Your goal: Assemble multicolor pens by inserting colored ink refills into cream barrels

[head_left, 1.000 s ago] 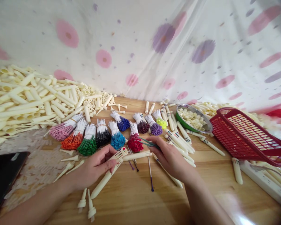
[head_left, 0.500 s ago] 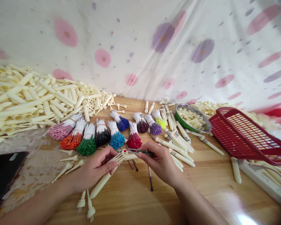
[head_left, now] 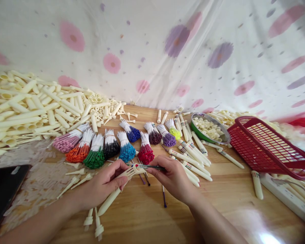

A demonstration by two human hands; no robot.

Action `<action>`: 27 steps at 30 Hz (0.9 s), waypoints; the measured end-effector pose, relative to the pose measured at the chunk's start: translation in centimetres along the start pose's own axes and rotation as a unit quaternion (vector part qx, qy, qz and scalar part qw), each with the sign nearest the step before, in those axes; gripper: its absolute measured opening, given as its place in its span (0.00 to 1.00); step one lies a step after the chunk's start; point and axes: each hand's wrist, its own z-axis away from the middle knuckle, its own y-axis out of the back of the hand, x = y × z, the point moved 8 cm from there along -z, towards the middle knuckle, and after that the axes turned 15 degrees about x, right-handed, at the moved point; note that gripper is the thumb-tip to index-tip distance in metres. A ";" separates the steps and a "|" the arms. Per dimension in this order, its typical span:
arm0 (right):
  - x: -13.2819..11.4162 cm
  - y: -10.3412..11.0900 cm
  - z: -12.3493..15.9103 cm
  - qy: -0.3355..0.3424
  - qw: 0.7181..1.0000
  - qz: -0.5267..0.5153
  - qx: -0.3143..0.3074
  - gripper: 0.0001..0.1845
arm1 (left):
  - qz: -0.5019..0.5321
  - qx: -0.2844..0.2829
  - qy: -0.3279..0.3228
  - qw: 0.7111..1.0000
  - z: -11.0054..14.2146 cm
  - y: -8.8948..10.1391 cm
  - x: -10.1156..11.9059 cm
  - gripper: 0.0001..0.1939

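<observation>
My left hand [head_left: 101,186] is closed around a cream pen barrel [head_left: 129,172] with slots near its end, which points right. A bit of red shows at that end. Between the fingertips of my right hand [head_left: 171,174] is a pair of slim dark tweezers [head_left: 154,166], its tip at the barrel's open end. A smooth cream tube [head_left: 109,202] slants out below my left hand; whether it joins the barrel is hidden. Just behind the hands stand bundles of pen refills, among them a red bundle [head_left: 145,154] and a light blue bundle [head_left: 127,151]. One loose purple refill [head_left: 164,198] lies near my right wrist.
Cream pen parts [head_left: 40,108] are heaped at left, with a phone [head_left: 5,193] in front. To the right lie several slotted pens [head_left: 197,169], a green-sided bowl [head_left: 208,130] of small cream parts, a red plastic basket [head_left: 259,149] and a power strip [head_left: 287,196].
The tweezers have shifted slightly left and now lie across the barrel's end, at a flatter angle. My left hand keeps its hold, with the barrel tipped only slightly differently.
</observation>
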 end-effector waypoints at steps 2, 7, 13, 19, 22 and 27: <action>0.0 0.1 0.0 0.001 1.000 0.001 0.002 0.08 | -0.003 0.005 -0.001 1.000 0.0 0.1 0.0 0.10; -0.4 -0.2 0.2 0.019 1.000 0.001 -0.006 0.09 | -0.033 0.017 -0.015 0.999 0.1 0.2 0.3 0.08; -0.9 -0.6 0.4 0.044 0.999 0.002 -0.020 0.11 | -0.071 0.021 -0.037 0.997 0.2 0.5 0.8 0.07; -1.2 -0.5 0.5 0.070 0.997 0.017 -0.021 0.10 | -0.091 0.021 -0.043 0.995 0.5 0.5 0.9 0.08; -1.7 -0.5 0.7 0.117 0.992 0.053 -0.015 0.11 | -0.090 0.028 -0.024 0.995 0.6 0.6 0.7 0.08; -2.3 0.2 0.5 0.158 0.983 0.090 -0.001 0.10 | -0.100 0.051 -0.009 0.994 0.5 1.0 0.8 0.09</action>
